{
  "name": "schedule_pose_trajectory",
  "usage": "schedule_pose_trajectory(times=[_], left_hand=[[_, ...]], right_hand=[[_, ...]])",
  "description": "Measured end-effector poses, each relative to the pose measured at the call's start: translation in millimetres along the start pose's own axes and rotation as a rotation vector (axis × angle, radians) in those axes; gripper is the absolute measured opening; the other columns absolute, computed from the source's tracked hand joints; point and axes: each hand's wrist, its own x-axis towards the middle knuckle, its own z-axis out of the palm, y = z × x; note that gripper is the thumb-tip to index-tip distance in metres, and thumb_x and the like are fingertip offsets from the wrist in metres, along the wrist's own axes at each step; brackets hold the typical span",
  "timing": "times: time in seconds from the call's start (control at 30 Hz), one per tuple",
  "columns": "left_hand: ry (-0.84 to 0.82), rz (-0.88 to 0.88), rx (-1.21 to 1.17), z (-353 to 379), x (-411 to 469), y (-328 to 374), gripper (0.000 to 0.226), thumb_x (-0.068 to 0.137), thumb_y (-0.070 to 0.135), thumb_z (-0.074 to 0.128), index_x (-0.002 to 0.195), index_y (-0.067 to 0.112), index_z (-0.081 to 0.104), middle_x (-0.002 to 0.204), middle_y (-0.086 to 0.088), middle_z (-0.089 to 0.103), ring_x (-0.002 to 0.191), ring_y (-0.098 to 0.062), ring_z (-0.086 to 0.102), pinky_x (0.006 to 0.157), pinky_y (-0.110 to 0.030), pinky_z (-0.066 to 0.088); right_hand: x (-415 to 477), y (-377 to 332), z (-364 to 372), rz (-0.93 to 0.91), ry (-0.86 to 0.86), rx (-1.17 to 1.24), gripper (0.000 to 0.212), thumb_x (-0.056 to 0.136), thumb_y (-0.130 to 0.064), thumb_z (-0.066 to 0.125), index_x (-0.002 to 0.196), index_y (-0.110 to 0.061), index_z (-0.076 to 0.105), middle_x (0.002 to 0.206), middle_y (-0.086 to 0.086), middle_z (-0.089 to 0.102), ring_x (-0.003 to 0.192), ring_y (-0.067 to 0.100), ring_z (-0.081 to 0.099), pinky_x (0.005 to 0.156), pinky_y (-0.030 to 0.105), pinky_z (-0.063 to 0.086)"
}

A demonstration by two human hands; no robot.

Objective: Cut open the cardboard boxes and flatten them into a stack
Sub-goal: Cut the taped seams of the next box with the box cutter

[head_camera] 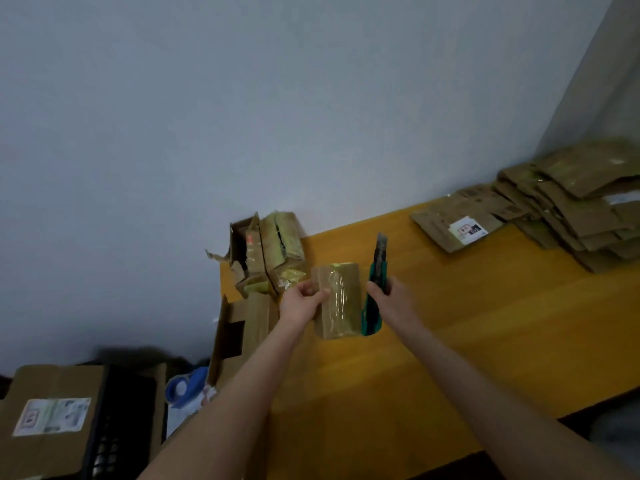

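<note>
Our left hand (304,301) pinches the small taped box (341,303) at its left edge, thumb on the top face. Our right hand (388,299) grips the green utility knife (375,282), blade out and pointing away from us. We note the box lies between both hands, over the yellow table (450,323), with the knife just beside its right edge. Torn-open boxes (270,251) sit just behind the left hand. The flattened stack (571,213) lies well apart, far right.

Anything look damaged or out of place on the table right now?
Yes: the opened box at the table's far left corner has a ragged, torn flap hanging past the edge. The flattened stack sits unevenly fanned.
</note>
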Motion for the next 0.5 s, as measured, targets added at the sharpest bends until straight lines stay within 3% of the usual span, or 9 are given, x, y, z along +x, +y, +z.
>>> schedule_pose_trajectory(times=[0.1,0.2,0.4,0.5], left_hand=[[0.065,0.044,-0.014,-2,-1,15,0.05,0.085,0.017,0.073,0.129,0.003,0.056,0.117,-0.012,0.065,0.107,-0.028,0.063,0.095,-0.047,0.051],[0.087,0.091,-0.005,-1,-1,25,0.051,0.084,0.019,0.073,0.13,0.004,0.056,0.117,-0.012,0.066,0.107,-0.028,0.064,0.094,-0.047,0.052],[0.129,0.138,0.042,8,-3,37,0.057,0.082,0.024,0.076,0.131,0.005,0.054,0.115,-0.009,0.064,0.106,-0.026,0.062,0.093,-0.047,0.052],[0.143,0.141,0.068,13,-4,42,0.057,0.082,0.027,0.076,0.13,0.006,0.054,0.11,-0.007,0.063,0.102,-0.025,0.062,0.091,-0.047,0.053]], right_hand=[[-14,-7,-16,-0.176,0.032,-0.226,0.022,0.091,-0.043,0.058,0.1,-0.023,0.058,0.081,-0.006,0.061,0.073,0.013,0.063,0.065,0.038,0.057],[-29,-15,-22,-0.316,0.071,-0.433,0.035,0.093,-0.042,0.056,0.124,-0.027,0.052,0.079,-0.008,0.059,0.065,0.01,0.06,0.053,0.029,0.051],[-39,-34,-28,-0.491,0.092,-0.685,0.05,0.094,-0.04,0.049,0.142,-0.035,0.037,0.101,-0.005,0.066,0.083,0.016,0.064,0.071,0.036,0.056],[-38,-37,-30,-0.512,0.082,-0.79,0.054,0.095,-0.038,0.047,0.147,-0.031,0.033,0.099,-0.001,0.068,0.083,0.018,0.064,0.073,0.036,0.055]])
